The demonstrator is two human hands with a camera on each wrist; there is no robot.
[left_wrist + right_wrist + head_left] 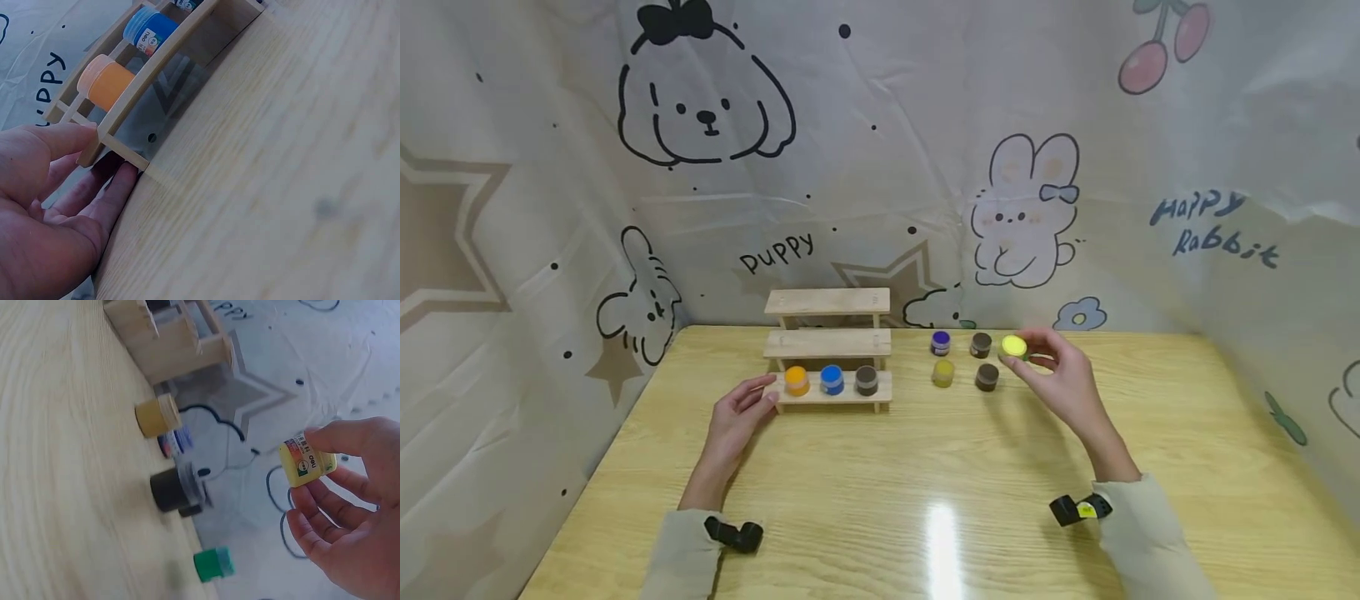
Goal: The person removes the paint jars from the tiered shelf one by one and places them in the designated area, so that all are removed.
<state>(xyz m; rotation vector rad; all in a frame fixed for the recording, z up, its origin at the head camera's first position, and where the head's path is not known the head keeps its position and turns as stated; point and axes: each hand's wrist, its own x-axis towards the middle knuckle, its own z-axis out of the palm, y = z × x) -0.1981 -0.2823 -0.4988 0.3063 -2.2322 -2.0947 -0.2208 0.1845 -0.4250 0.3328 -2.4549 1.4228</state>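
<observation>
"Head view, with twelve o'clock away from the person: where is the yellow jar (1013, 347)?"

"In the right hand (1063, 371), at about ten o'clock from its middle. Thumb and fingers pinch it by the sides."

"And the rack (827, 341)?"

"At nine o'clock from the jar, well apart. Its planks run from nine to three, with the tiers climbing toward twelve. The front tier (827, 399) sits a touch below nine from the jar."

"Which way does the jar's long axis stand?"

"Near upright, lid uppermost, as I judge it. The right wrist view shows it off the table (850, 483), roughly parallel to the standing jars, perhaps a little tilted."

"What about the left hand (736, 418)?"

"It's at the rack's nine o'clock end, thumb and a finger pinching the front plank's tip. The yellow jar lies between two and three o'clock from it, so the right hand is far nearer."

"Anything between jar and rack?"

"Yes: the purple jar (940, 342) and rear dark jar (981, 344) lie along the nine o'clock line."

"And on the front tier?"

"From its nine o'clock end toward three: the orange jar (797, 382), the blue jar (832, 381), then the black jar (867, 381), nearest the right hand."
</observation>
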